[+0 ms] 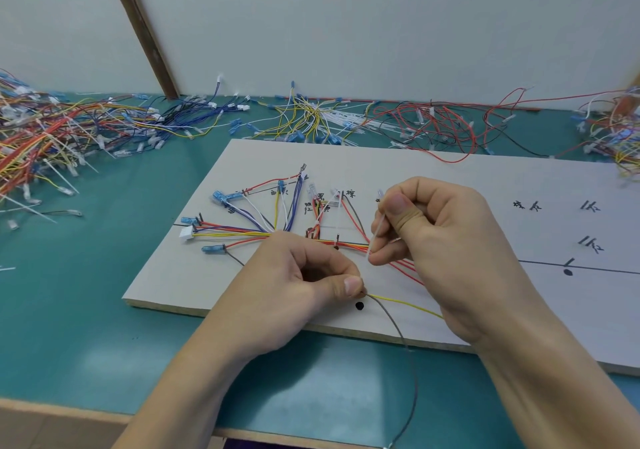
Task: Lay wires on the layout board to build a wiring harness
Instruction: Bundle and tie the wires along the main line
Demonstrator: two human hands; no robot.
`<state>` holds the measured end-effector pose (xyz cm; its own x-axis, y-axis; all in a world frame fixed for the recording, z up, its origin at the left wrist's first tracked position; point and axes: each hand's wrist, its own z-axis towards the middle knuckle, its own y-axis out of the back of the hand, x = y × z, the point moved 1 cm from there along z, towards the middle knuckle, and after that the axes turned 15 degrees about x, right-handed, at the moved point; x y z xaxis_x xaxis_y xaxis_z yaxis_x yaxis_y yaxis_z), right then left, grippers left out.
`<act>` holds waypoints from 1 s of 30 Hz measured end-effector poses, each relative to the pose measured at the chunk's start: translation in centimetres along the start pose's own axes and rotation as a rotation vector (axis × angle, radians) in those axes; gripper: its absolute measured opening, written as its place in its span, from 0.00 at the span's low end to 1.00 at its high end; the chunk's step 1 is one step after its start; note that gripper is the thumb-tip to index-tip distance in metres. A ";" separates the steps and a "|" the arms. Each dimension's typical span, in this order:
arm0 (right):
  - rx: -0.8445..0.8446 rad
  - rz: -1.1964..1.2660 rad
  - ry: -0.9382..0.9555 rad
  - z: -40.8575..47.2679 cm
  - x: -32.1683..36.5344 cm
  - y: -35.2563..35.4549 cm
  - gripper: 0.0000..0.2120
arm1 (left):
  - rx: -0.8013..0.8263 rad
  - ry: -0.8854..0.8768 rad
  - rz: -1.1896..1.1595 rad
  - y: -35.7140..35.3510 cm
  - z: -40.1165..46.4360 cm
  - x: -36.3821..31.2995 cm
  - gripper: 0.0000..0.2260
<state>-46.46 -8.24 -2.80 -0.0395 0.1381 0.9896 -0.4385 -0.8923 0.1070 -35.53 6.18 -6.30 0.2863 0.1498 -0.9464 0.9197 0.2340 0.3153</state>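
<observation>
head cam: the flat pale grey layout board with black hand-drawn lines and marks lies on the teal table, angled across the middle. on its left part sits the fanned bundle of coloured wires, red, orange, yellow, blue, purple, white and grey, tipped with four blue plastic terminals that i can count and one white connector. both hands are over the board. left hand is curled, thumb and finger pinching the thin grey wire and a yellow one. right hand is curled too, pinching a thin white cable tie upright. loose wire heaps line the back.
</observation>
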 end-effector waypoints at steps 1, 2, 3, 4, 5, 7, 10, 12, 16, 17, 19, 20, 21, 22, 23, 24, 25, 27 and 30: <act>-0.005 0.007 0.003 0.0 -0.1 -0.1 0.15 | -0.001 -0.007 0.020 -0.1 0.0 0.0 0.03; -0.008 0.013 0.006 0.0 -0.2 -0.1 0.15 | -0.004 -0.012 0.039 -0.1 0.0 0.0 0.03; -0.008 0.017 0.005 0.0 -0.2 -0.1 0.15 | -0.008 -0.017 0.055 -0.2 0.0 0.0 0.03; -0.005 0.020 0.001 0.0 -0.2 -0.1 0.15 | -0.012 -0.020 0.066 -0.3 0.0 -0.1 0.02; 0.001 0.021 -0.005 0.0 -0.1 0.0 0.14 | -0.014 -0.024 0.072 -0.3 0.1 -0.1 0.02; 0.001 0.014 -0.015 -0.1 0.0 0.3 0.14 | -0.013 -0.032 0.089 -0.3 0.0 -0.1 0.01; -0.010 -0.014 -0.030 -0.2 0.0 0.3 0.14 | -0.004 -0.037 0.133 -0.3 -0.1 -0.2 0.04; -0.010 -0.030 -0.037 -0.2 -0.1 0.1 0.15 | 0.005 -0.024 0.144 -0.3 -0.1 -0.2 0.05; -0.030 0.031 -0.039 -0.1 -0.3 -0.4 0.15 | -0.008 -0.021 0.151 -0.4 -0.1 -0.1 0.04; -0.034 0.060 -0.038 -0.1 -0.4 -0.4 0.16 | -0.009 -0.022 0.153 -0.4 -0.1 -0.1 0.04; -0.035 0.095 -0.040 -0.2 -0.4 -0.4 0.16 | -0.011 -0.022 0.156 -0.4 0.0 -0.1 0.02; -0.034 0.101 -0.042 -0.3 -0.5 -0.4 0.17 | -0.012 -0.023 0.159 -0.4 0.0 0.0 0.02; -0.032 0.103 -0.043 -0.3 -0.5 -0.4 0.17 | -0.010 -0.025 0.163 -0.5 0.1 0.0 0.02; -0.029 0.104 -0.041 -0.3 -0.5 -0.4 0.17 | -0.007 -0.029 0.169 -0.5 0.1 0.1 0.02; -0.026 0.104 -0.039 -0.3 -0.5 -0.4 0.16 | -0.003 -0.032 0.176 -0.4 0.1 0.1 0.02; -0.024 0.097 -0.037 -0.3 -0.4 -0.4 0.16 | 0.003 -0.036 0.182 -0.4 0.0 0.1 0.02; -0.020 0.075 -0.040 -0.3 -0.2 -0.3 0.15 | 0.009 -0.040 0.184 -0.3 -0.1 0.2 0.02; -0.008 -0.016 -0.064 -0.8 0.1 -0.1 0.12 | 0.021 -0.042 0.172 -0.1 -0.1 0.2 0.03; 0.038 -0.179 -0.158 -2.5 0.4 0.1 0.17 | 0.019 -0.030 0.152 0.1 -0.2 0.1 0.02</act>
<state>-48.80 -7.21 -2.64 0.1777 0.2295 0.9569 -0.3921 -0.8754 0.2828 -35.45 6.44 -6.34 0.4307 0.1530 -0.8895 0.8698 0.1928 0.4543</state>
